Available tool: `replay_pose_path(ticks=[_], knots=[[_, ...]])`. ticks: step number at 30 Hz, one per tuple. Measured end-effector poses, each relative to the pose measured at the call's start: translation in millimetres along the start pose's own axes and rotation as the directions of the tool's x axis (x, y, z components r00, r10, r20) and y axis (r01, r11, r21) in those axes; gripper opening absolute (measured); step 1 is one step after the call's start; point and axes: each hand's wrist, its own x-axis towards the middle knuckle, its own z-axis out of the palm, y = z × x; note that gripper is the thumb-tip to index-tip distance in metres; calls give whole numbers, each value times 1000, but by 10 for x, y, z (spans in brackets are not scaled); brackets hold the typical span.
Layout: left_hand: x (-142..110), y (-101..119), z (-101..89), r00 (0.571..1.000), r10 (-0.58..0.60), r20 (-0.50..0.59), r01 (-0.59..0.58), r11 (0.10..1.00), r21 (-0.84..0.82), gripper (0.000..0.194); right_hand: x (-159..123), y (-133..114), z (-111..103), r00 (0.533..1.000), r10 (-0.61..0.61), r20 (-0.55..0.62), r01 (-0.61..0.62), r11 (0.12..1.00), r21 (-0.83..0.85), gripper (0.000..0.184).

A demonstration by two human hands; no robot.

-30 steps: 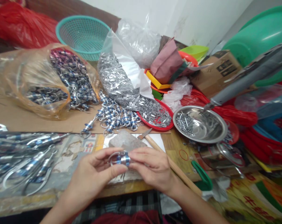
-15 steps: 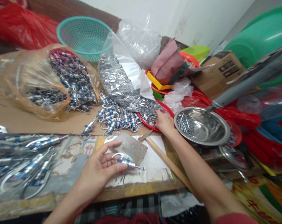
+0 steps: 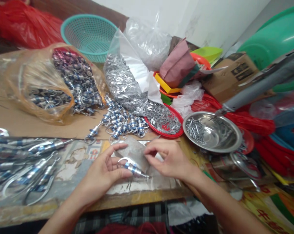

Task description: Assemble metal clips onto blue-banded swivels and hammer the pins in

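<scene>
In the head view, the left hand (image 3: 105, 167) pinches a blue-and-silver metal fitting (image 3: 133, 169) between thumb and fingers, the other fingers loosely curled and spread apart behind it. The fitting has a curved silver arm at one end, and its narrow tip points toward the right hand (image 3: 170, 157). That hand's thumb and index finger are brought together just beyond the tip, apart from it; whether a small piece sits between them, I cannot tell. The fitting is held above the counter (image 3: 142, 196), in front of a grey block (image 3: 133, 151). Past the block lies a pile of similar fittings (image 3: 122, 122), beside a red plate (image 3: 178, 118) of small flat metal pieces (image 3: 159, 115). Right of the plate stands a steel bowl (image 3: 212, 131) with metal pins (image 3: 195, 130) inside.
</scene>
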Motion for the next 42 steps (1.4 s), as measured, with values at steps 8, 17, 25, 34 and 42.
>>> replay_pose_path(ticks=[8,17,25,34,42], knots=[[-10,19,7,1000,-5,16,5,999,-36,76,22,-42,210,983,-111,147,98,991,96,12],[-18,46,17,1000,1,25,0,998,-58,83,167,-98,294,981,-4,192,-39,975,218,10],[-14,55,35,1000,9,6,-8,999,-37,83,-33,-112,412,976,-19,-217,41,995,94,19],[-26,59,25,1000,6,-1,-6,1000,8,83,-646,510,9,882,471,11,-455,858,-238,32],[-37,44,27,1000,28,5,-28,1000,-1,84,-629,-80,-122,985,27,-169,-48,992,-120,46]])
